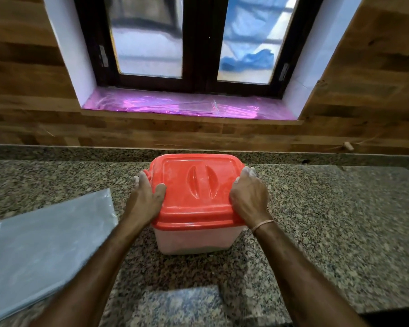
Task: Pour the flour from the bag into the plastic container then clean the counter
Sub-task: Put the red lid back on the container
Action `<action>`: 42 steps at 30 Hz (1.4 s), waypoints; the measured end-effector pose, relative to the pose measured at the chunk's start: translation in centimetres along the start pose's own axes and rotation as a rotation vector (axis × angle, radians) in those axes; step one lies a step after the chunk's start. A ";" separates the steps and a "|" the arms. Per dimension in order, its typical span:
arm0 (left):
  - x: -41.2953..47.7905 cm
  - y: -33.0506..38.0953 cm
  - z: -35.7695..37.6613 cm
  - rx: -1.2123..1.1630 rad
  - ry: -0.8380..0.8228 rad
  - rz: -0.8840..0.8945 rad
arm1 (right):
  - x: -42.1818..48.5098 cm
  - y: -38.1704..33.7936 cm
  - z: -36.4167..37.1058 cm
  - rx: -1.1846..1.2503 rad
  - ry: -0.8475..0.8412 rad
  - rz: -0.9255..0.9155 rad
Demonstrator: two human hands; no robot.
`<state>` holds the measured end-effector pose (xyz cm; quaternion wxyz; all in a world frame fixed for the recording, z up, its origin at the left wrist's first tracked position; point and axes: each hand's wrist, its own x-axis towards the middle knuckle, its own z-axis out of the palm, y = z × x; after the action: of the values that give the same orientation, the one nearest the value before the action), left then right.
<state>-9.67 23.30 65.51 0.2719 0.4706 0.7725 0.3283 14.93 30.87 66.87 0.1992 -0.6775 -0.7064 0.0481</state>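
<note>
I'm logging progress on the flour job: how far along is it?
Pouring looks done: the grey plastic bag lies flat on the speckled granite counter, and the translucent plastic container wears its red lid. In hand: the left hand and right hand grip that lid's sides. Left: cleaning the counter; flour dusts the lid.

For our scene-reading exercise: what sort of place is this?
Probably a home kitchen: a speckled granite counter, a red-lidded plastic container dusted with flour, and a window set above it.
</note>
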 end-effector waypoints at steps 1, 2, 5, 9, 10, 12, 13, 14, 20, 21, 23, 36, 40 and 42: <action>-0.1 0.1 0.1 0.018 0.004 -0.003 | 0.2 0.2 -0.2 0.020 -0.021 -0.006; -0.4 0.2 0.2 0.018 -0.001 0.000 | 0.2 0.8 -0.5 0.066 -0.041 0.000; -1.7 -0.2 0.8 -0.136 0.055 -0.055 | 0.2 3.6 -0.9 0.500 -0.224 0.220; -0.4 0.2 1.7 -0.205 0.206 -0.202 | 1.6 4.7 0.7 0.635 -0.230 0.343; 0.6 0.4 1.8 -0.218 0.220 -0.211 | 2.4 4.5 0.8 0.628 -0.197 0.341; 2.8 1.6 1.9 -0.226 0.229 -0.211 | 4.5 4.0 0.9 0.639 -0.168 0.318; 4.1 1.9 2.0 -0.219 0.238 -0.209 | 5.7 3.7 0.8 0.643 -0.178 0.317; 5.5 2.5 2.1 -0.214 0.245 -0.201 | 7.1 3.4 0.8 0.638 -0.187 0.318; 14.0 6.0 3.2 -0.201 0.277 -0.132 | 16.3 1.6 2.2 0.616 -0.169 0.320; 15.4 6.6 3.5 -0.186 0.277 -0.127 | 17.5 1.3 2.7 0.613 -0.178 0.317; 18.0 7.0 3.8 -0.157 0.284 -0.138 | 19.3 0.8 3.6 0.627 -0.172 0.316; 20.0 6.8 4.5 -0.058 0.311 -0.184 | 21.2 0.9 5.1 0.617 -0.136 0.309; 15.7 6.1 5.3 -0.120 0.246 -0.165 | 18.9 0.4 4.4 0.450 -0.002 0.187; 12.5 3.9 5.4 -0.097 0.205 -0.125 | 15.8 -0.4 4.9 0.380 0.089 0.057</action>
<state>-8.73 37.33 63.72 0.2339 0.3718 0.8074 0.3939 12.81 47.28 65.98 0.3531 -0.6490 -0.6555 0.1560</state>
